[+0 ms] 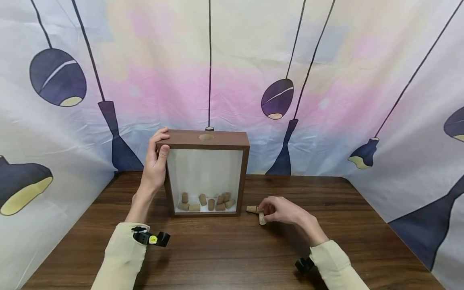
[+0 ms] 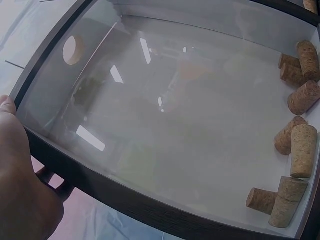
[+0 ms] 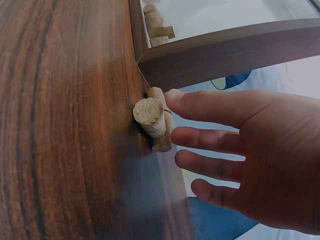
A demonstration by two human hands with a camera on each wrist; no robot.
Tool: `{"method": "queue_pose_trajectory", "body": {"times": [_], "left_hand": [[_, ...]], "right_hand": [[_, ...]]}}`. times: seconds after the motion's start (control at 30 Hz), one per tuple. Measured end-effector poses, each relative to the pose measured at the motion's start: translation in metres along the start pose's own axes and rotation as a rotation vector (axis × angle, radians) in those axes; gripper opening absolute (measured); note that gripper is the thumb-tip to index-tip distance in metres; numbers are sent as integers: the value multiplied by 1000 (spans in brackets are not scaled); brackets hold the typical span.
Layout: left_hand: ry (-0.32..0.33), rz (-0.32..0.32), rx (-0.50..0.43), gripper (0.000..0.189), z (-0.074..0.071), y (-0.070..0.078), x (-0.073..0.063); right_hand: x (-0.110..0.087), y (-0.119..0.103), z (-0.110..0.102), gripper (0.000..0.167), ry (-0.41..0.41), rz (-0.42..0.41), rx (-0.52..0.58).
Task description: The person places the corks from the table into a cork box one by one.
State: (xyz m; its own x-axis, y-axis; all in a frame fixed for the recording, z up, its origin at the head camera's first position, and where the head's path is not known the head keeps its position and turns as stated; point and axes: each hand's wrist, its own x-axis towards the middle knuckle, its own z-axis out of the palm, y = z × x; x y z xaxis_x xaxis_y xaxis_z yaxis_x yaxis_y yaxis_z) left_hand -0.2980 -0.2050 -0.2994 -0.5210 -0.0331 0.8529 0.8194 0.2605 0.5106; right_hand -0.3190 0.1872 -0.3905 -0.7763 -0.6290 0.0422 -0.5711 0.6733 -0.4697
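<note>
A brown shadow box (image 1: 244, 177) with a clear front stands upright on the table, a round hole in its top. Several corks (image 2: 303, 150) lie along its bottom inside. My left hand (image 1: 156, 167) grips the box's upper left corner, thumb on the front edge and fingers around the side. To the right of the box, loose corks (image 1: 251, 209) lie close together on the wood; one shows its round end in the right wrist view. Over these corks is my right hand (image 1: 282, 210), its fingertips right at them, with thumb and fingers apart in the right wrist view.
The dark wood-grain table (image 1: 203, 249) carries the box and corks. Behind and at both sides hangs a pastel cloth (image 1: 239, 52) printed with dark lamps. A black wrist strap (image 1: 145, 237) sits over the left sleeve.
</note>
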Motion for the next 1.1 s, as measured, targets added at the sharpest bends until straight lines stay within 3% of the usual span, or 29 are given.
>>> {"method": "queue_pose_trajectory", "body": {"times": [0.23,0.53,0.83,1.1], "left_hand": [[5,7,-11,35,0,6,-2],[16,-2,1,35,-4,-25,-1],[15,14,-28,37,0,4,0],[15,22,-15,36,0,9,-1]], "right_hand": [[1,2,4,32,-32,57,-2],[1,2,5,28,-28,70,-3],[1,0,5,27,-40,86,2],[1,-1,6,29,-45,88,22]]}}
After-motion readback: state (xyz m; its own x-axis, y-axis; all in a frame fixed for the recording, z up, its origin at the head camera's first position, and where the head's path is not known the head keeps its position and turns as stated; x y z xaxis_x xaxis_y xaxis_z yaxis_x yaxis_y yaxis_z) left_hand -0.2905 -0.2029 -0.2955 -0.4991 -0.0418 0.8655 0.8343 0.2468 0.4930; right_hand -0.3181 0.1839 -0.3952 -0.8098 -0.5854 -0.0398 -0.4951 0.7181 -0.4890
